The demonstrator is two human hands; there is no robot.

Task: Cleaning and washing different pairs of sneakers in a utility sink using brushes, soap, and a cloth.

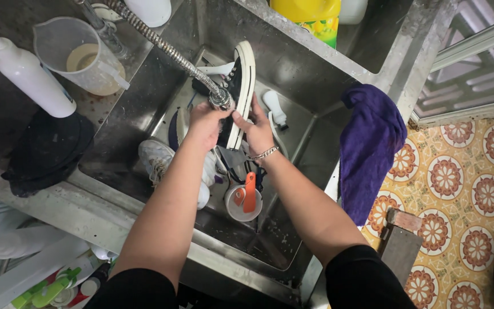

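Observation:
Over a steel sink (pixel 293 68) I hold a black canvas sneaker with a white sole (pixel 242 80), toe pointing away. My right hand (pixel 257 130) grips its heel and sole edge. My left hand (pixel 206 121) is closed around the metal spray head (pixel 220 99) of a flexible faucet hose (pixel 161 43), held against the shoe. A silver bracelet sits on my right wrist.
In the basin lie a white sneaker (pixel 155 157), a round cup with an orange brush (pixel 244 197) and a white bottle (pixel 274 107). A purple cloth (pixel 370 143) hangs on the sink edge. A white squeeze bottle (pixel 27 71), measuring jug (pixel 81 54) and black item (pixel 47 149) stand left.

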